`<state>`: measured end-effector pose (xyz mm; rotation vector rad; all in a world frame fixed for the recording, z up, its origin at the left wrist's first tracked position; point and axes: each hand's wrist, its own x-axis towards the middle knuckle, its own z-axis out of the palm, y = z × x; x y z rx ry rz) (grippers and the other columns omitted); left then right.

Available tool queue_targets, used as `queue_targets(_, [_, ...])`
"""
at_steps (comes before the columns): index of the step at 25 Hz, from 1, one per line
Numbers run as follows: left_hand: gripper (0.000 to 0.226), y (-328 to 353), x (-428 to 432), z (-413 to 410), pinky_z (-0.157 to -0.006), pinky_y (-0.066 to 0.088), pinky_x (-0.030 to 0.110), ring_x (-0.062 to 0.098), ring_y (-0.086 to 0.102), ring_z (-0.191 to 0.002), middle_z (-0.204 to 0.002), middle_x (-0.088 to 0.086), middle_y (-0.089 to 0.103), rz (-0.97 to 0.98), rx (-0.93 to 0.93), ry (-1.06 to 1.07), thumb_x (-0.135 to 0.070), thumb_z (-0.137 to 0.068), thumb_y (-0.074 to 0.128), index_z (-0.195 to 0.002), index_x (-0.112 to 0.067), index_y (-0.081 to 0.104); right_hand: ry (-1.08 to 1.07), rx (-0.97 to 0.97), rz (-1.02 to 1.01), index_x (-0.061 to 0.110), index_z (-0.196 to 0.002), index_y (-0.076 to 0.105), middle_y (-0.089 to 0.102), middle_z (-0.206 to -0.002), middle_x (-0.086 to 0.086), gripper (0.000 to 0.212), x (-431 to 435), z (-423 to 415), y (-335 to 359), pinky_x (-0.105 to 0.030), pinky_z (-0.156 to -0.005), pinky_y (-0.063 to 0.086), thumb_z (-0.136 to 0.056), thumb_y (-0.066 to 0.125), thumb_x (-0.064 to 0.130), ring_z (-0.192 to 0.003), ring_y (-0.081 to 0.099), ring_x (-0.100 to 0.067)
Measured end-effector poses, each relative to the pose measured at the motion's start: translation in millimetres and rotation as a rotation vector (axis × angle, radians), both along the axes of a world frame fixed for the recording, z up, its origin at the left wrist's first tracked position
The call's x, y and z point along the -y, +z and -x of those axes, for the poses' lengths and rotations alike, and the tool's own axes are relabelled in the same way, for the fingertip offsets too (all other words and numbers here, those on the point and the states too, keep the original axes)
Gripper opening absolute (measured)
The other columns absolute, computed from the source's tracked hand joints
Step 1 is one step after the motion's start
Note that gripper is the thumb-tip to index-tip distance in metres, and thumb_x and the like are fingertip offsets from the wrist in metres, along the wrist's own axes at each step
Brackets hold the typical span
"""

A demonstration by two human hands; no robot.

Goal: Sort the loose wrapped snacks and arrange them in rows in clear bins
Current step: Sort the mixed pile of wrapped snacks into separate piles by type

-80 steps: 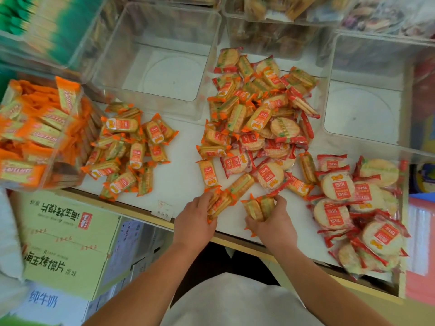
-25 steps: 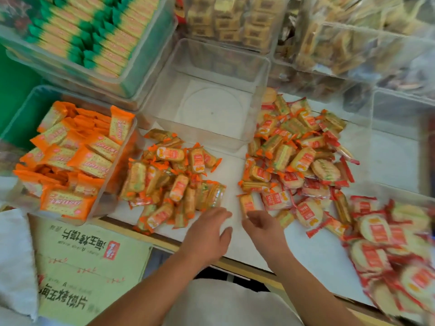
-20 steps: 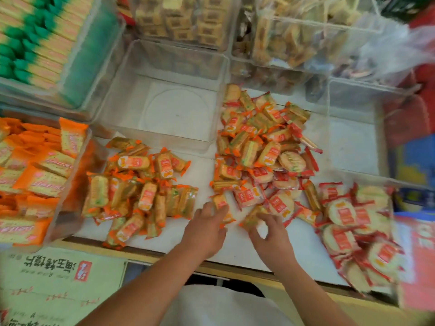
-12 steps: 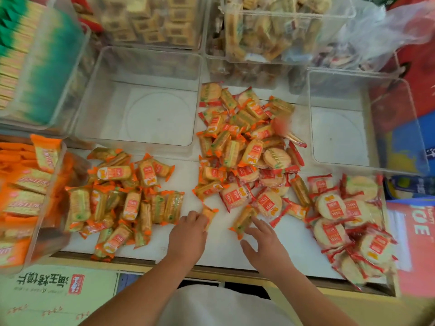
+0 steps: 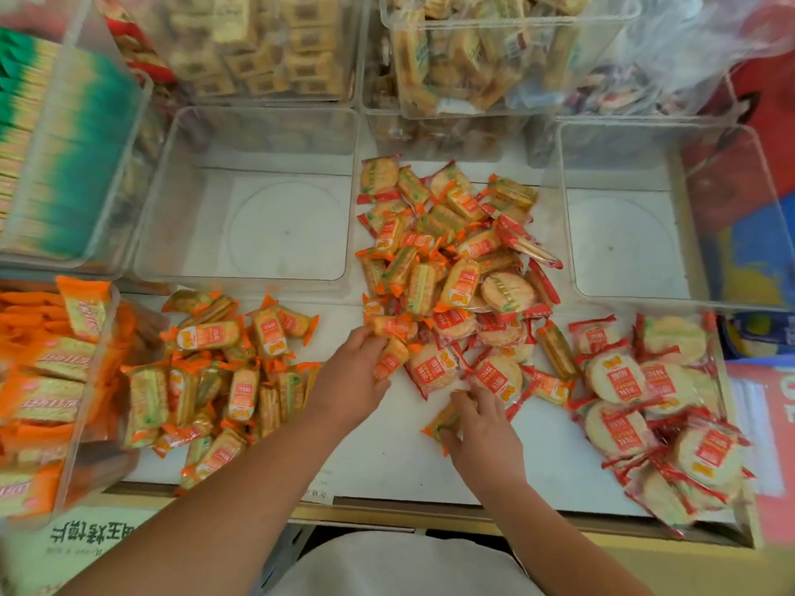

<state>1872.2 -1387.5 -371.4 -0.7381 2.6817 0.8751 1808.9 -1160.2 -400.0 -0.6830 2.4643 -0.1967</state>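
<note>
Both hands grip. The left hand point(image 5: 352, 376) curls its fingers on orange-wrapped snacks point(image 5: 389, 337) at the mixed pile's point(image 5: 447, 260) 7 o'clock edge, and the right hand point(image 5: 479, 428) clamps one orange snack point(image 5: 441, 423) at 6. All lie on a white counter point(image 5: 387, 462), with clear bins point(image 5: 193, 234) at 11 and 1 o'clock. Half a second earlier, the right fingers lay spread.

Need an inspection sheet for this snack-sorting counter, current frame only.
Surface: white counter, bare strip near the front edge.
Job's things: mixed pile centre; orange-wrapped pile left; red-wrapped round crackers right; left empty bin and right empty bin behind; orange-filled bin far left.
Clutter: crumpled plastic bag, top right.
Hands: left hand grips a pile-edge packet; right hand pinches a loose orange packet.
Cables: nothing seen.
Surroundings: stocked bins behind; cardboard box below, left.
</note>
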Motion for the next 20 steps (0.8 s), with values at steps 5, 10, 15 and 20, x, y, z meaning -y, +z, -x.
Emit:
queue_targets(5, [0.065,-18,-8,-31,-0.089,0.051,0.038,0.025,0.055,-0.118,-0.123,0.000,0.054,0.056,0.140,-0.044,-0.038,-0.082,0.078,-0.137,-0.026,0.047,-0.062,-0.026,-0.093,0.029,-0.129,0.051,0.051,-0.122,0.003,0.052,-13,-9,6,-0.033,-0.080,0.052,-0.090,0.062,0.061,-0.110,0.055,-0.022])
queue_targets(10, [0.062,-25,-13,-57,-0.092,0.045,0.036,0.023,0.048,-0.115,-0.115,-0.003,0.051,0.123,0.210,-0.067,-0.057,-0.072,0.079,-0.119,-0.024,0.057,-0.137,0.124,-0.199,0.030,-0.110,0.055,0.047,-0.105,0.007,0.056,-23,-16,8,-0.032,-0.071,0.051,-0.084,0.055,0.079,-0.097,0.055,-0.016])
queue_targets(15, [0.059,-2,-3,-24,-0.096,0.046,0.038,0.022,0.050,-0.117,-0.126,-0.003,0.057,0.100,-0.164,0.000,-0.057,-0.071,0.081,-0.114,-0.023,0.059,-0.602,0.435,0.178,0.020,-0.090,0.054,0.065,-0.078,-0.002,0.042,-25,-15,32,-0.036,-0.057,0.053,-0.085,0.073,0.057,-0.064,0.065,-0.019])
queue_targets(20, [0.066,-13,17,25,-0.123,0.026,0.043,0.028,0.012,-0.157,-0.171,0.002,0.014,0.005,0.075,-0.082,-0.054,-0.077,0.080,-0.128,-0.022,0.053,-0.814,0.479,0.506,0.023,-0.101,0.063,0.070,-0.092,-0.009,0.024,-7,-9,62,-0.048,-0.070,0.064,-0.092,0.073,0.043,-0.067,0.075,-0.023])
